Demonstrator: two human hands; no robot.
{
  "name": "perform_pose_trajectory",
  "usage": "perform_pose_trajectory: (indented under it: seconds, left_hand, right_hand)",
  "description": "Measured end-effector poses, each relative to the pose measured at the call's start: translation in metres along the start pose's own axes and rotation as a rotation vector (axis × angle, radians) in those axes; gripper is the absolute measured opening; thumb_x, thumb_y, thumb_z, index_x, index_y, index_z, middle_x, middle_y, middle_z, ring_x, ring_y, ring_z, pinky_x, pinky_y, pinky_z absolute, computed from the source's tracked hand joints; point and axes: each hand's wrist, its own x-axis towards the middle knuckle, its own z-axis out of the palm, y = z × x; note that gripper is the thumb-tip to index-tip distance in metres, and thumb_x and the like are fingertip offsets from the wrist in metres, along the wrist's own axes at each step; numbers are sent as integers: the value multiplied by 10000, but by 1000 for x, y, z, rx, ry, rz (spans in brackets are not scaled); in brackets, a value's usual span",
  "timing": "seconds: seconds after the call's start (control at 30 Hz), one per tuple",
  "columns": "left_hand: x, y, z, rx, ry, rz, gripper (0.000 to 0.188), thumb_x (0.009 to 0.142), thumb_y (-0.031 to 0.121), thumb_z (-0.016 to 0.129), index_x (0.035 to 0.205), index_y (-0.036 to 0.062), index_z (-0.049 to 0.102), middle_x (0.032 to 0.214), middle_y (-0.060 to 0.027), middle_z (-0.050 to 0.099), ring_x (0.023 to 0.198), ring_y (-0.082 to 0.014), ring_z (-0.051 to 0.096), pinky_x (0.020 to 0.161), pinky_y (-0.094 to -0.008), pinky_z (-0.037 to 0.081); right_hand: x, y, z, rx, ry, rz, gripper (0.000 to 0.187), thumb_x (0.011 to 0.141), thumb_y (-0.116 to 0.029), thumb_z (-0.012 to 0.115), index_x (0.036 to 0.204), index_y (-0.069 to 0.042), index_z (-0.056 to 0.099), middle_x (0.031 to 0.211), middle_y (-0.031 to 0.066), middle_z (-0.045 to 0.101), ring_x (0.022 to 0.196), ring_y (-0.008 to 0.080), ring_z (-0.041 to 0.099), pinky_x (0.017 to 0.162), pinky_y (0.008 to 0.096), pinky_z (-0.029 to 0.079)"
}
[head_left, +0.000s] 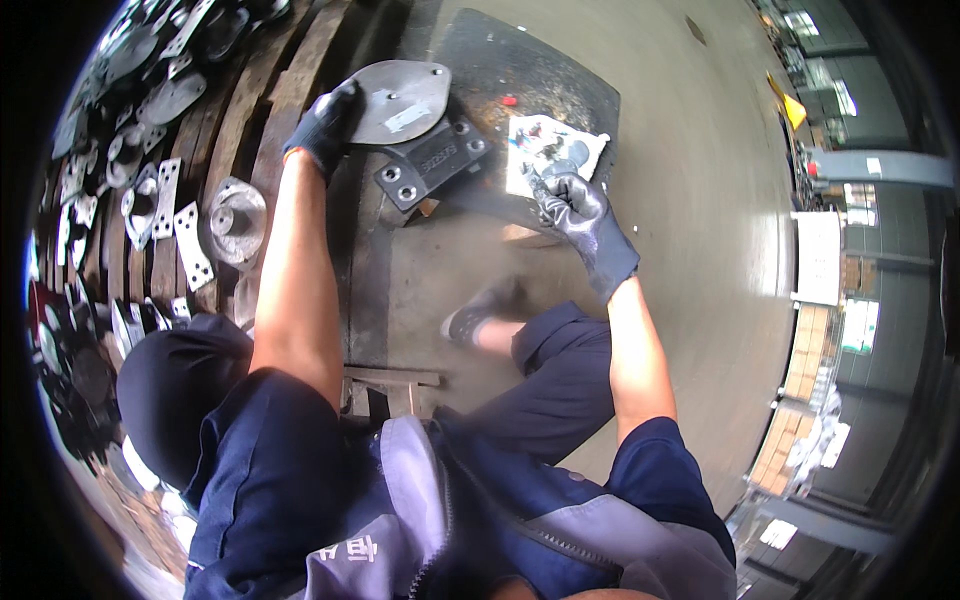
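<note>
My left hand (pixel 328 125), in a dark glove, grips the left edge of a flat grey metal plate (pixel 405 98) with rounded sides and small holes. The plate is tilted over a black metal block (pixel 435 165) that has bolt holes at its ends, and hides part of it. My right hand (pixel 585 218), in a grey-coated glove, is closed, with its fingertips by a stained white cloth or paper sheet (pixel 517 172). Whether a small thing sits in those fingers cannot be made out. Dark grey smears or patches mark the sheet.
The block and sheet lie on a worn dark worktable (pixel 480 60), with a small red piece (pixel 509 101) on it. Many metal castings and drilled plates (pixel 193 245) cover a wooden pallet (pixel 270 110) on the left. Boxes (pixel 808 350) stand far right across the grey floor.
</note>
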Motion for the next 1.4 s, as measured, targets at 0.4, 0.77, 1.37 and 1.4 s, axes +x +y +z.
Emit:
perform_pose_trajectory:
  seconds: [0.4,0.77,1.37,1.4]
  left_hand:
    - [24,-15,-5,137,-66,59,395,937,362,435,1090,46,617,893,-46,649,800,-128,568,748,-277,433]
    - [23,-20,-6,-61,-93,-18,395,938,361,449,1081,32,614,896,-41,644,813,-126,554,786,-286,429]
    - [15,-4,-2,-115,-31,-97,351,934,316,481,1044,15,624,898,-41,657,805,-99,594,738,-221,455]
    - [15,-6,-3,-113,-16,-80,355,929,323,489,1038,14,627,893,-41,657,798,-103,594,733,-221,454]
  right_hand:
    - [75,-46,55,-716,-5,-534,296,747,-93,618,1042,-125,633,772,124,627,683,299,600,679,398,484]
    - [85,-75,64,-849,-214,-654,280,778,-99,540,1013,-180,669,922,91,621,852,262,583,833,372,410]
    - [104,-51,54,-695,-133,-493,201,741,-131,653,937,-165,680,725,90,628,600,240,600,527,328,484]
    - [106,-51,53,-691,-118,-524,161,754,-158,652,911,-137,677,712,95,626,598,233,600,532,328,482]
